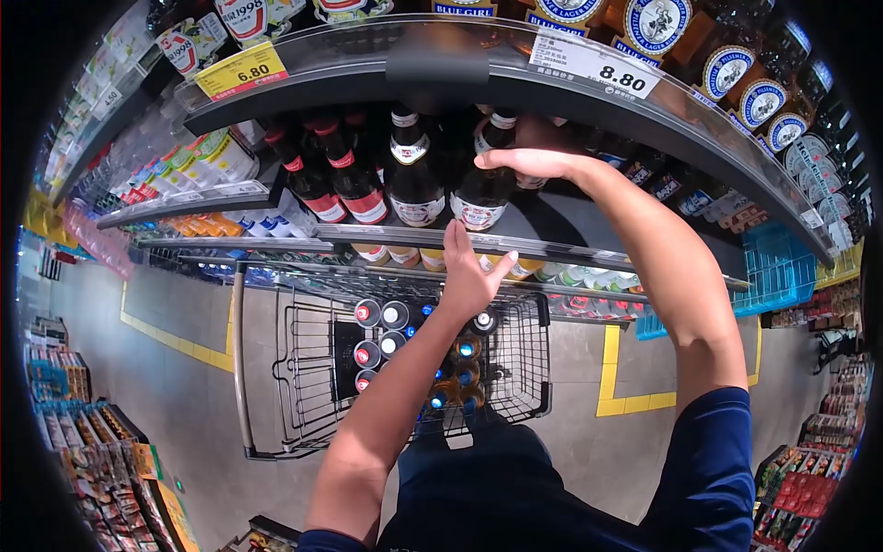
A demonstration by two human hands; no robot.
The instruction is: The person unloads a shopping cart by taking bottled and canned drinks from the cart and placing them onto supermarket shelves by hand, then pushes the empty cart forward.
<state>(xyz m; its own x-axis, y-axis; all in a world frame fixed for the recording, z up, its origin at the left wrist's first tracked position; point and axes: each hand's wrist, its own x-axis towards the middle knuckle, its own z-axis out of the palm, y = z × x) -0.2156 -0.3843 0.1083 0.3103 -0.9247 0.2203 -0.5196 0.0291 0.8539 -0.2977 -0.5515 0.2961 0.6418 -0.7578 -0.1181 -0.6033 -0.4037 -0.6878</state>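
A dark glass beer bottle (485,191) with white neck and body labels stands on the middle shelf. My right hand (543,164) is closed on its neck and shoulder, thumb across the front and the other fingers partly hidden behind. Just below its base is my left hand (474,274), open, with fingers stretched up and thumb apart; whether the fingertips touch the bottle I cannot tell. A matching beer bottle (414,184) stands directly to the left. Farther left are red-labelled bottles (361,191).
Below my arms sits a black wire shopping cart (544,391) holding several bottles (467,375) and cans or bottles with round tops (394,316). The upper shelf edge (368,63) overhangs the bottles. Blue wire baskets (777,271) are at the right.
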